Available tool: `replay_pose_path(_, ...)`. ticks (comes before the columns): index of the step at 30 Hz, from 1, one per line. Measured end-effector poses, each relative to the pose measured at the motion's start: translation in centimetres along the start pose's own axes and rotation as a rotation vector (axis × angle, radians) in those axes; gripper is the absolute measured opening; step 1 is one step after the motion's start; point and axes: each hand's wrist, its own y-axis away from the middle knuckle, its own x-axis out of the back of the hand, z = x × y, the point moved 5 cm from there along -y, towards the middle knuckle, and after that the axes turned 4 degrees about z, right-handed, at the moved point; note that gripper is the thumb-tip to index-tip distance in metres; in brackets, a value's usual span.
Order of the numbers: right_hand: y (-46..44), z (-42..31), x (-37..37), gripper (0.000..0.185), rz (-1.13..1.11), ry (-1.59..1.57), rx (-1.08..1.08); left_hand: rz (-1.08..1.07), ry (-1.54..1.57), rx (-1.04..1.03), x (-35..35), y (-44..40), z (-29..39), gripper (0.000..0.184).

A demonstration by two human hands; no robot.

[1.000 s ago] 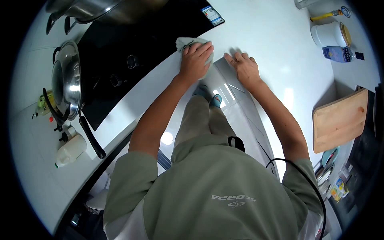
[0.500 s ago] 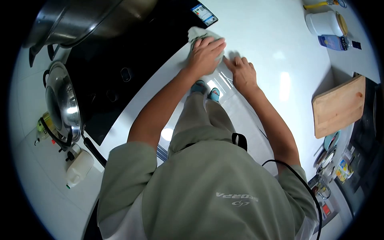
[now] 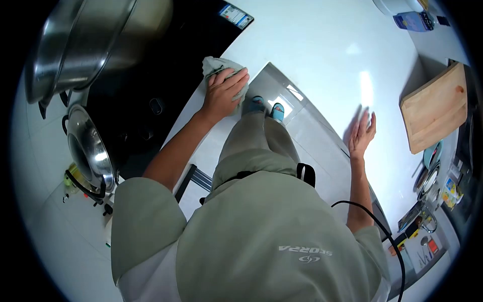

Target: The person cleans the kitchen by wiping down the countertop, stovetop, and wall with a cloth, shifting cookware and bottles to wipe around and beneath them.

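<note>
Large silver metal pot point(image 3: 103, 43) and white plastic tub point(image 3: 397, 5) cut off by top edge. Blue-and-white label point(image 3: 235, 15): print too small to read.

Steel pot point(image 3: 93, 43), wok point(image 3: 95, 146), wooden board point(image 3: 435, 108)

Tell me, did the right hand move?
Yes, the right hand moved along the white counter, closer to the wooden board.

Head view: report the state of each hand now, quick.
Left hand: fingers stretched over the cloth; grip cannot be told.
Right hand: open, nothing visible in it, by the counter's edge.
</note>
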Motion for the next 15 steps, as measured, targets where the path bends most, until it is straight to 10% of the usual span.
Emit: replay_pose_path(15,2.3,-0.2,-0.8,0.045,0.003,0.037,-0.077,-0.017,0.007,-0.169,-3.8,-7.3,-0.3,0.051)
